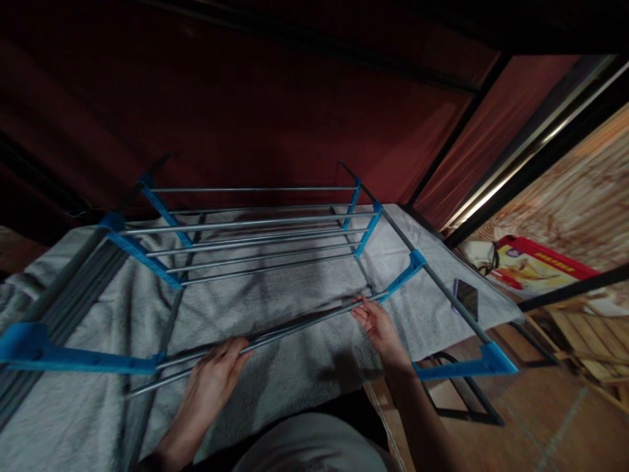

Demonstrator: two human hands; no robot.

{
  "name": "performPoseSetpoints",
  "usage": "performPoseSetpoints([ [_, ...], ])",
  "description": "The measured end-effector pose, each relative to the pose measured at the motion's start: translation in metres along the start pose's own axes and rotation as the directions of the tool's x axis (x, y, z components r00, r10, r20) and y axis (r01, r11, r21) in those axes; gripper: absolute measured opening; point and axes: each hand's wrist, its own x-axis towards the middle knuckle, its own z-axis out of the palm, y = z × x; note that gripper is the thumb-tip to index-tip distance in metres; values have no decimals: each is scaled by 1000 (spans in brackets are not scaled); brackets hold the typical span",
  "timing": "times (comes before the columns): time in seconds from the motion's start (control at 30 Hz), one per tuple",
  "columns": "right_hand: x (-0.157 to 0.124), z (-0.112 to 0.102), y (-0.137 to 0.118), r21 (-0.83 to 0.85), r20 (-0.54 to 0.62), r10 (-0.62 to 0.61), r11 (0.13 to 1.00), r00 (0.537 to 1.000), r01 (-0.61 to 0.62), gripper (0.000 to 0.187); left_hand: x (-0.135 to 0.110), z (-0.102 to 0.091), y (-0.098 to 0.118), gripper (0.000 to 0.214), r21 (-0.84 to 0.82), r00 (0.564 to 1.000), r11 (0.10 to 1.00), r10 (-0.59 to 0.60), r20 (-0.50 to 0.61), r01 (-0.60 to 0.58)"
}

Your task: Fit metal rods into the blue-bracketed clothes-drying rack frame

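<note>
A drying rack (pixel 255 226) with grey metal rods and blue plastic joints stands in front of me, over a grey towel (pixel 275 328) spread beneath it. My left hand (pixel 213 380) lies on the nearest rods, fingers curled around them near the left blue arm. My right hand (pixel 376 324) holds the same rods (pixel 295 328) farther right, just short of a blue connector (pixel 405 275). The rods slant up from left to right between my hands.
A dark phone (pixel 466 298) lies on the towel's right edge beside the rack's side bar. A red and yellow box (pixel 535 269) and a wooden frame (pixel 584 334) sit to the right on the tiled floor. A dark red wall stands behind.
</note>
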Motion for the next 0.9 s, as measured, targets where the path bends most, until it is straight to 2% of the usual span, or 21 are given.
performPoseSetpoints([
  [0.27, 3, -4, 0, -11, -10, 6, 1000, 1000, -6, 25, -1, -4, 3, 37, -26, 1000, 999, 21, -1, -21],
  [0.7, 5, -9, 2, -35, -41, -13, 999, 999, 12, 27, -4, -7, 6, 32, 83, 998, 995, 54, -15, -53],
  [0.9, 6, -15, -1, -61, -74, 52, 997, 996, -56, 30, -13, -19, -6, 27, 181, 998, 982, -53, 30, 47],
])
